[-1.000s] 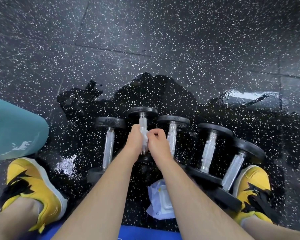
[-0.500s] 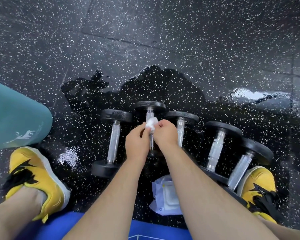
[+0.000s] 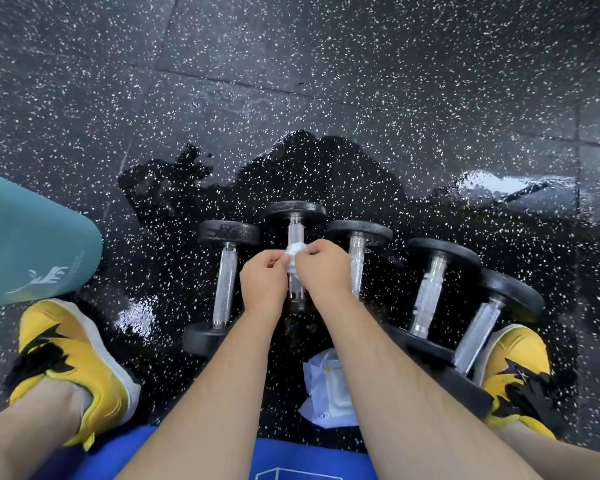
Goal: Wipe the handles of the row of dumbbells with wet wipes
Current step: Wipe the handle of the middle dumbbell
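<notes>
White and wet, the wipe (image 3: 296, 252) is bunched up between both hands over the second dumbbell (image 3: 296, 237) from the left. A second ago it lay flat along the shiny bar, lower down. Now it has slid up toward 12 o'clock and sits near the far black end of that dumbbell. That tells me the rub is going up the bar, and the low part of this handle is likely done.

The left hand (image 3: 264, 284) is curled closed and pinches the wipe from the 9 o'clock side. The right hand (image 3: 321, 271) is curled closed too and pinches it from the 3 o'clock side. The two hands almost touch.

Five dumbbells lie side by side on the black speckled floor (image 3: 326, 81). The first dumbbell (image 3: 224, 282) is just at 9 o'clock of the hands. The third dumbbell (image 3: 357, 258) is just at 3 o'clock, and its bar is partly hidden by the right hand. Two more are farther toward 3 o'clock, and the last one is close to the yellow shoe (image 3: 515, 372). I cannot tell which bars are already clean.

The pack of wipes (image 3: 328, 393) lies at 6 o'clock, between the arms. I think at least three handles are left to wipe.
</notes>
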The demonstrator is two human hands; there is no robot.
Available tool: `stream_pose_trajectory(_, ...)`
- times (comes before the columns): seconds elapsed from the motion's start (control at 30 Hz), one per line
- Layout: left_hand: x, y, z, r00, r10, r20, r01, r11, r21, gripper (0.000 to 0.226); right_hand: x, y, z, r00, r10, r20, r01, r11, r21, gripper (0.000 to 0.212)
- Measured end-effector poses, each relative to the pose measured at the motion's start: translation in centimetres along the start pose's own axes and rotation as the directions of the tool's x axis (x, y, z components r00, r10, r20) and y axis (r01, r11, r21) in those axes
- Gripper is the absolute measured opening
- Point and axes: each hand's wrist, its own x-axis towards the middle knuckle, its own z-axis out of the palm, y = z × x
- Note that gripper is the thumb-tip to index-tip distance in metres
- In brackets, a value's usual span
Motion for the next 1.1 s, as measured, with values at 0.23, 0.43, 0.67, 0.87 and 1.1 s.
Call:
stream_pose_trajectory(0.23, 1.1, 1.8, -1.8, 0.982, -0.009, 0.188, -0.05, 0.95, 0.309, 0.017, -0.8, 0.3, -1.2, 0.991, -0.045, 0.126, 0.066, 0.984, -0.166, 0.028)
stream_pose_trajectory(0.43, 0.4, 2.1, -3.0, 0.947, -0.104, 0.305, -0.084, 0.834, 0.545, 0.021, -2.2, 0.4, -0.9, 0.986, -0.035, 0.162, 0.084, 0.948, -0.306, 0.021)
stream_pose_trajectory(0.67, 0.4, 1.1, -1.2, 0.992, -0.001, 0.128, -0.057, 0.893, 0.447, 0.031, -1.0, 1.6, 1.1, 0.976, -0.208, -0.059, 0.203, 0.975, -0.089, 0.016)
stream_pose_trajectory(0.87, 1.2, 2.2, -0.7, 0.991, 0.015, 0.135, -0.065, 0.925, 0.374, 0.027, 0.7, 1.1, 0.2, 0.965, -0.255, 0.063, 0.258, 0.965, -0.041, 0.014)
stream_pose_trajectory(1.1, 1.1, 2.4, -2.8, 0.889, -0.115, 0.443, -0.221, 0.739, 0.637, 0.027, 0.4, 0.6, -2.4, 0.921, -0.093, 0.379, 0.213, 0.934, -0.288, 0.008)
